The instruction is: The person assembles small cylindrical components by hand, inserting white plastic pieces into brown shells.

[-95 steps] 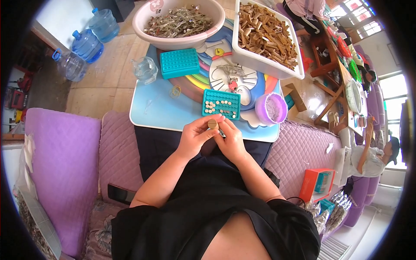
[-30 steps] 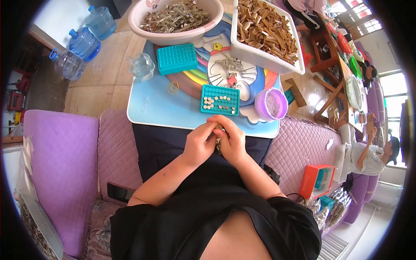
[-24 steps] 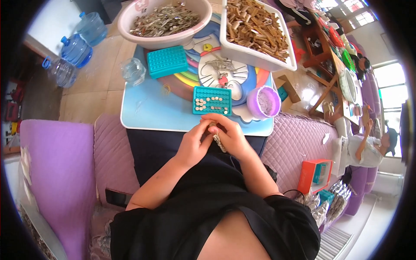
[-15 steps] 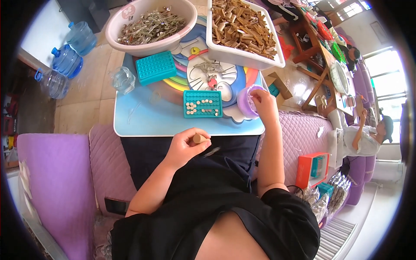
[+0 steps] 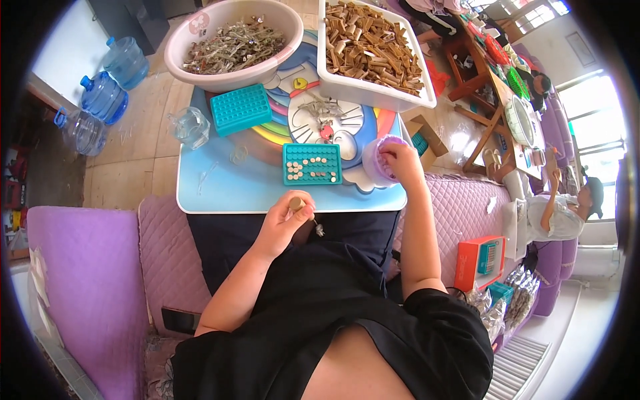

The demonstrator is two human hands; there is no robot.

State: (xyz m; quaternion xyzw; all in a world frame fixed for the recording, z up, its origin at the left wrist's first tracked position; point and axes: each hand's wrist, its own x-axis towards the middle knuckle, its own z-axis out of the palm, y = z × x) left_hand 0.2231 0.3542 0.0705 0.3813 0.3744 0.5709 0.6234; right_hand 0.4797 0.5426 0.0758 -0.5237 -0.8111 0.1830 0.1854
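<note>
You are sitting in a home room used for piecework: purple quilted sofa cushions (image 5: 100, 280) surround a low children's table with a cartoon print (image 5: 220, 190), blue water jugs (image 5: 103, 97) stand on the tiled floor, and a pink basin of metal parts (image 5: 233, 43) sits beside a white tub of brown pieces (image 5: 373, 50).

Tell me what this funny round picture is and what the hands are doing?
A camera worn on a person's head looks down, and its lens bends everything round. The left hand holds a small tan cork-like piece by the table's near edge. The right hand reaches into a purple cup. On the blue cartoon table lie a teal tray with little holes, some filled, a second teal tray, a pink basin of small metal bits and a white tub of brown pieces.
</note>
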